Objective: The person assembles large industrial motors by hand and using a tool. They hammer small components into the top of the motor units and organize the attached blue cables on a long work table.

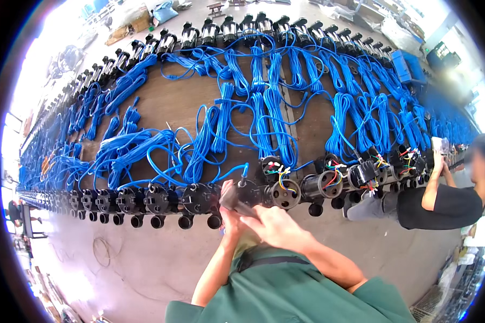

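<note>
My left hand (231, 219) and my right hand (279, 228) meet at the near edge of the table. Both are closed on a dark, blurred handheld object (236, 200); its kind cannot be made out. It sits in front of a black round pump housing (249, 191) with a blue cable rising from its top. Just left stands another capped black housing (196, 199). To the right, an open black housing (285, 194) shows coloured wires (275, 169) sticking out behind it.
Bundled blue cables (264, 121) cover much of the brown tabletop (172, 102). Black and silver pump units (229, 29) line its far edge. At the right a co-worker in a dark shirt (439, 207) works at the same row. A blue bin (407, 67) stands far right.
</note>
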### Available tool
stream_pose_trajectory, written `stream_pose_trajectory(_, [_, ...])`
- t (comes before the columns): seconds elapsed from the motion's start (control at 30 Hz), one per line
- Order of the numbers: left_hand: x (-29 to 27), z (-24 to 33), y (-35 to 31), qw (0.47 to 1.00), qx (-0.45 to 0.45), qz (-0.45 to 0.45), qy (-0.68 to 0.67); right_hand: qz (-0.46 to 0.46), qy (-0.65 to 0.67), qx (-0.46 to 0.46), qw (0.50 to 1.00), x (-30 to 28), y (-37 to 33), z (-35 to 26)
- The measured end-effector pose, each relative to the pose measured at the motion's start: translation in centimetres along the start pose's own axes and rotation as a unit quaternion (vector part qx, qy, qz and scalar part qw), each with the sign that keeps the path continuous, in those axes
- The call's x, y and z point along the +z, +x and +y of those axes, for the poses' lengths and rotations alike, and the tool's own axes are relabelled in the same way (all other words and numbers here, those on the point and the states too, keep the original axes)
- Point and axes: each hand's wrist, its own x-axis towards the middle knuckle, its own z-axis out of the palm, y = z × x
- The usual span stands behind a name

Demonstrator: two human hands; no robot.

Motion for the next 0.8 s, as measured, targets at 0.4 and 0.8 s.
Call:
stream_pose_trajectory(0.4, [-0.4,2.6,1.5,0.992,0.038,-0.054,0.110,0.232,0.277,0.131,0.923,2.4,-7.0,-1.4])
stream_pose_trajectory(0.8, [-0.4,1.4,1.2,0.993,0.039,-0.037,0.106,0.280,0.083,0.151,0.944,8.8,-2.3,-3.1])
